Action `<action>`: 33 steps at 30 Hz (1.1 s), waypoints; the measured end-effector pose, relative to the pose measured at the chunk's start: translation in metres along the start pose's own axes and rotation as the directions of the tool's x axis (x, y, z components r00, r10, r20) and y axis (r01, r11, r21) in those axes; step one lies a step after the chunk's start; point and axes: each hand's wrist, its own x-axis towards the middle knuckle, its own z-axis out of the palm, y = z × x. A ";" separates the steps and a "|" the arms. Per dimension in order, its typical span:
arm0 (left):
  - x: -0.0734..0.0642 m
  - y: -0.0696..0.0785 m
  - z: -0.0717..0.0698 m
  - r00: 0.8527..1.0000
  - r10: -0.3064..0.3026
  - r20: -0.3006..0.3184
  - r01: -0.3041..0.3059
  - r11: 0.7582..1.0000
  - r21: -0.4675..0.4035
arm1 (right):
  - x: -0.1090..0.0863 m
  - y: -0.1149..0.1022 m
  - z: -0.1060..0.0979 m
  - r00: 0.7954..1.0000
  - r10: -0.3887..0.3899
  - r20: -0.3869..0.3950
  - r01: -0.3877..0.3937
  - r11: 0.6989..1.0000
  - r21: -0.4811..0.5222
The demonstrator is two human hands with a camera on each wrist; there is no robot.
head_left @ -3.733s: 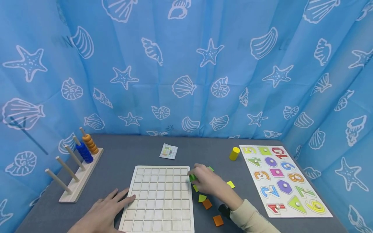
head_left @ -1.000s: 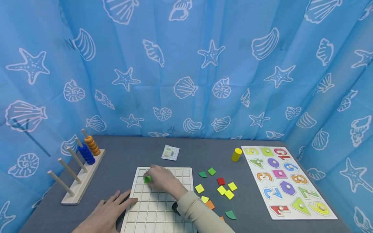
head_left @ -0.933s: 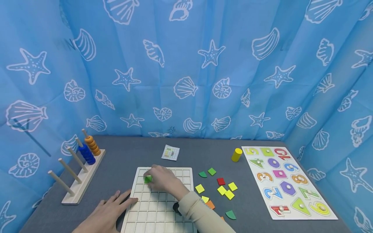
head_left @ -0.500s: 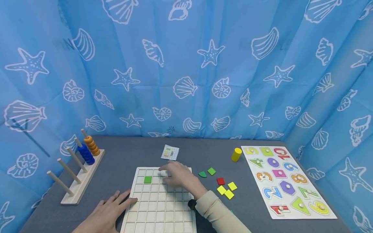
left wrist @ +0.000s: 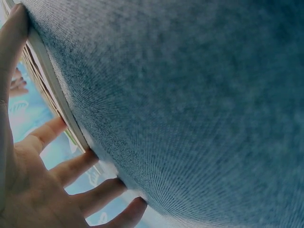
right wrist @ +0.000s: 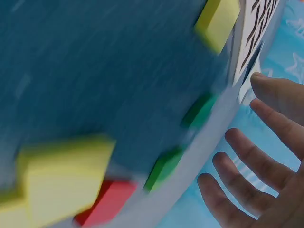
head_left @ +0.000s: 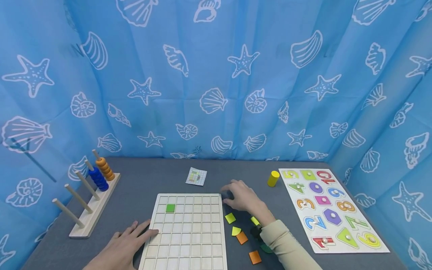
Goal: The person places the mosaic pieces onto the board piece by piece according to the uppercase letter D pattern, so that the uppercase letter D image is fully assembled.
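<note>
My left hand [head_left: 125, 243] lies with spread fingers at the left edge of the pale gridded wooden board [head_left: 180, 240]; in the left wrist view its fingertips [left wrist: 90, 156] touch the board's side. One green square tile [head_left: 170, 208] sits in a cell near the board's upper left. Just off the board's upper right corner hovers my right hand [head_left: 241, 197], holding nothing, fingers loosely bent. Below it in the right wrist view are a dark green quarter-round tile [right wrist: 198, 111], a green square tile [right wrist: 164, 168], a red tile [right wrist: 105, 204] and yellow tiles [right wrist: 66, 175].
Orange tiles [head_left: 255, 257] lie right of the board. Behind it is a small printed grid card [head_left: 196, 176]. A peg stand [head_left: 91, 210] with blue and orange rings stands left. A yellow cylinder [head_left: 273, 179] and a number puzzle [head_left: 332, 210] are at right, before a blue curtain [head_left: 216, 75].
My right hand took a green tile from beside the board, set it in an upper-left cell, let go and moved back right over the loose tiles. My left hand stayed at the board's edge.
</note>
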 end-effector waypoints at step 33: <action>0.000 0.002 0.000 1.000 -0.006 0.001 0.006 1.000 -0.009 | -0.015 0.044 -0.010 0.984 0.175 0.041 -0.174 0.984 -0.037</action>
